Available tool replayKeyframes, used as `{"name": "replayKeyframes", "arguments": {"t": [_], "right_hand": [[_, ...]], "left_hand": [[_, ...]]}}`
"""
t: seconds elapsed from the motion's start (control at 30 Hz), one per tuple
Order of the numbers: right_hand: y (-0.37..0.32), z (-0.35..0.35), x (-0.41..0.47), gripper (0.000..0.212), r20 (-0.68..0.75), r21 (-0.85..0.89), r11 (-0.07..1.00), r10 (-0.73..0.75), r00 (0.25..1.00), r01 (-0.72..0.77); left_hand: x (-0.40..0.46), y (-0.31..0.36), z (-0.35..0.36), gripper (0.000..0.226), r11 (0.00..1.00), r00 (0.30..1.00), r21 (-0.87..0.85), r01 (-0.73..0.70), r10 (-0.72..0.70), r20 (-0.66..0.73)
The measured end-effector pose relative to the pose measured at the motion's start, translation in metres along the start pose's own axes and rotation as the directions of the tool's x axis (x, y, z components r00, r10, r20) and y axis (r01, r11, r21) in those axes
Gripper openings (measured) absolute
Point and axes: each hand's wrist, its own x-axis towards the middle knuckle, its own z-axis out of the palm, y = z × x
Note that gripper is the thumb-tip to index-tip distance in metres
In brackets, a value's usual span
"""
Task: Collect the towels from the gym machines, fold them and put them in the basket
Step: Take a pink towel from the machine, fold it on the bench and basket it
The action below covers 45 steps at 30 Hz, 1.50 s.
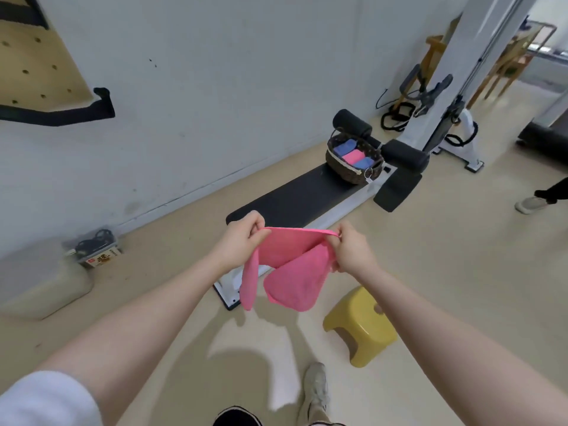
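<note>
Fingers (pixel 257 224) of the left hand (pixel 238 241) are curled and pinched on one top corner of the pink towel (pixel 290 265); fingers (pixel 333 238) of the right hand (pixel 353 252) are clamped on the opposite top corner. The top edge is stretched taut between the two hands, in the air above the floor (pixel 430 256). Below that edge the cloth hangs in two flaps (a narrow one under the left hand, a wider rounded one under the right).

Beyond the towel, a black padded bench (pixel 295 198) is seen, running away toward the white machine frame (pixel 455 87). At the far end of the bench a dark woven basket (pixel 353 170) is set on the pad. Inside it, three folded towels are packed side by side: a blue towel (pixel 343 148), a pink folded towel (pixel 353 156) in the middle and a second blue towel (pixel 364 163). Black foam rollers (pixel 353 123) are seen just behind the basket.

Near the towel, to the right and lower, a yellow stool (pixel 359 324) stands on the floor. A shoe (pixel 316 385) of the person is seen below the towel.
</note>
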Motion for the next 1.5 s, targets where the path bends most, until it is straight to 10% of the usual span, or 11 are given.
{"name": "replayKeyframes", "arguments": {"t": [0.5, 0.7, 1.03, 1.5], "right_hand": [[0.037, -0.041, 0.271, 0.016, 0.328, -0.313, 0.948, 0.047, 0.943, 0.062], [0.011, -0.043, 0.396, 0.018, 0.243, -0.219, 0.976, 0.048, 0.969, 0.006], [-0.061, -0.076, 0.566, 0.015, 0.037, -0.199, 0.925, -0.324, 0.945, 0.325], [0.127, 0.047, 0.64, 0.009, 0.694, -0.409, 0.7, -0.178, 0.698, 0.585]], "left_hand": [[0.217, -0.004, 0.042, 0.023, 0.901, 0.887, -0.246, 0.358, -0.41, -0.213], [0.337, -0.028, 0.012, 0.018, 0.9, 0.86, -0.213, 0.381, -0.429, -0.275], [0.477, -0.036, -0.06, 0.01, 0.951, 0.842, -0.089, 0.295, -0.303, -0.447], [0.455, -0.159, 0.148, 0.01, 0.738, 0.815, 0.37, 0.565, -0.57, -0.106]]}}
